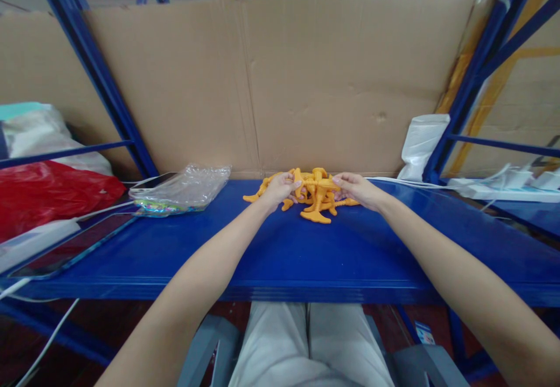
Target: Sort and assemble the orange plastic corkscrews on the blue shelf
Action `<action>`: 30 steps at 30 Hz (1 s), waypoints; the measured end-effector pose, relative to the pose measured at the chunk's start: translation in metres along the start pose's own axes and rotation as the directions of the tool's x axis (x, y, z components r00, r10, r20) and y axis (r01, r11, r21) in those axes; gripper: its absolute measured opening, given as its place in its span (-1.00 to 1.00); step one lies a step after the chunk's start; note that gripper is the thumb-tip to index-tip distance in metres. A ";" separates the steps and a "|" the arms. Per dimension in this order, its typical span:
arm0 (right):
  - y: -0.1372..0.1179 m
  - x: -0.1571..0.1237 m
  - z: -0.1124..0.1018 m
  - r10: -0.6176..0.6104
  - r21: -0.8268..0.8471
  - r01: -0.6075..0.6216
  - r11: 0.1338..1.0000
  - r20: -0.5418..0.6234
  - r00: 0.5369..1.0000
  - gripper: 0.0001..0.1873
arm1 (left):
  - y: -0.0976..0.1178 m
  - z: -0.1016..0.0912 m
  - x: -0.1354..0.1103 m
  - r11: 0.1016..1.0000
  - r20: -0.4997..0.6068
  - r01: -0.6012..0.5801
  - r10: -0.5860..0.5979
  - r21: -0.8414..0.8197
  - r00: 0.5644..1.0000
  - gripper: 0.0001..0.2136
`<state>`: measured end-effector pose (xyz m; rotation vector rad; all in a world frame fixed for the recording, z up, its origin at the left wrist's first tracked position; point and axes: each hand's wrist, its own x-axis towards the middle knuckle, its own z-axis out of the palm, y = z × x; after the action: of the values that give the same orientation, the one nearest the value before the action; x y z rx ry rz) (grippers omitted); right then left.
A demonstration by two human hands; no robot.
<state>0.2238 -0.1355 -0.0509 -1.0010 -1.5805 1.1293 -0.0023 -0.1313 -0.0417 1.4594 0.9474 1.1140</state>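
The left hand (pixel 280 190) and the right hand (pixel 357 191) meet over a small heap of orange parts (pixel 321 191) at the far side of the blue table (pixel 332 259), just right of the middle. Both hands have their fingers drawn in narrow: the left pinches the orange plastic from its left side, the right from its right side. Whether the 2 hands grip 1 joined piece or 2 separate ones, I cannot tell. Other orange parts lie under and beside them.

The step in hand looks like handling the raised parts between the 2 hands. The next move seems to call for a firm pinch on each side, with the fingers clear of the loose parts below.

Left of the heap, well apart, is a clear plastic bag (pixel 192 186); at far right a white packet (pixel 422 145) leans near the blue post. A cardboard sheet (pixel 315 84) stands behind the table.
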 end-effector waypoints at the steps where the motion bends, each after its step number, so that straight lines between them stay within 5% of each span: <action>1: 0.000 0.000 0.000 -0.032 -0.026 0.032 0.999 -0.004 0.999 -0.73 | 0.001 0.000 0.000 1.000 0.000 0.002 -0.002 0.000 1.000 -0.79; 7: 0.004 0.007 -0.005 -0.277 -0.154 0.280 0.948 0.040 0.960 -0.61 | 0.005 0.003 -0.002 0.998 -0.022 0.044 -0.045 -0.039 0.999 -0.83; 11: 0.006 0.008 -0.009 -0.336 -0.220 0.345 0.912 0.079 0.938 -0.57 | 0.003 0.001 -0.001 0.996 0.004 0.052 -0.052 -0.076 0.999 -0.82; 16: 0.006 0.004 -0.008 -0.284 -0.198 0.282 0.939 0.022 0.959 -0.47 | -0.002 -0.001 0.001 0.997 0.028 0.028 -0.026 -0.078 0.999 -0.77; 22: 0.002 0.003 -0.003 0.016 -0.085 -0.021 0.996 -0.050 0.999 -0.65 | -0.001 0.002 -0.001 0.999 -0.004 0.004 -0.004 -0.048 1.000 -0.79; 26: 0.000 0.002 -0.006 -0.013 0.005 0.013 1.000 -0.022 1.000 -0.78 | -0.003 -0.001 0.001 0.998 0.007 -0.022 0.022 -0.059 1.000 -0.78; 30: 0.000 0.001 -0.010 -0.093 0.038 0.094 0.995 -0.016 0.995 -0.66 | -0.005 -0.002 0.003 0.998 0.002 -0.025 0.025 -0.049 1.000 -0.78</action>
<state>0.2336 -0.1321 -0.0493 -0.8980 -1.5721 1.0824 -0.0038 -0.1272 -0.0456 1.4367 0.8963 1.1458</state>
